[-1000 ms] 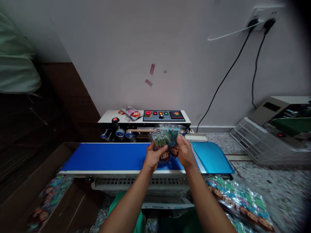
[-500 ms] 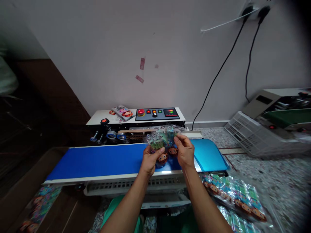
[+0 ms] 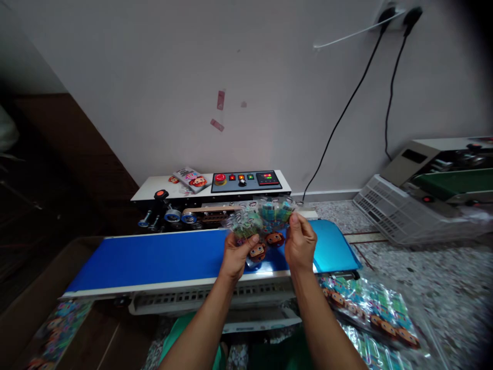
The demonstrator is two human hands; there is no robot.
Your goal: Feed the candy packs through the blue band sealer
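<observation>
Over the blue conveyor belt (image 3: 162, 259), my left hand (image 3: 235, 257) is closed on a fanned bunch of clear plastic packets (image 3: 246, 224), its thumb pressed across the front. Each packet has a green and blue print and a brown cartoon head at the bottom. My right hand (image 3: 301, 244) pinches the edge of the right-hand packets (image 3: 275, 213), which spread out beside the left bunch. Behind the packets stands the sealing machine's white housing, with a control panel (image 3: 246, 181) carrying a red button and a lit display.
A flat packet (image 3: 191, 179) lies on the machine top. More packets in clear bags (image 3: 370, 308) are at the lower right, others in a cardboard box (image 3: 80, 334) at lower left. A white crate (image 3: 393, 221) sits under a second machine (image 3: 442, 159). Black cables (image 3: 350, 103) hang from the wall.
My right hand has moved a little to the right, and the packets at its fingers are spread wider. My left hand keeps its hold. The view has shifted slightly.
</observation>
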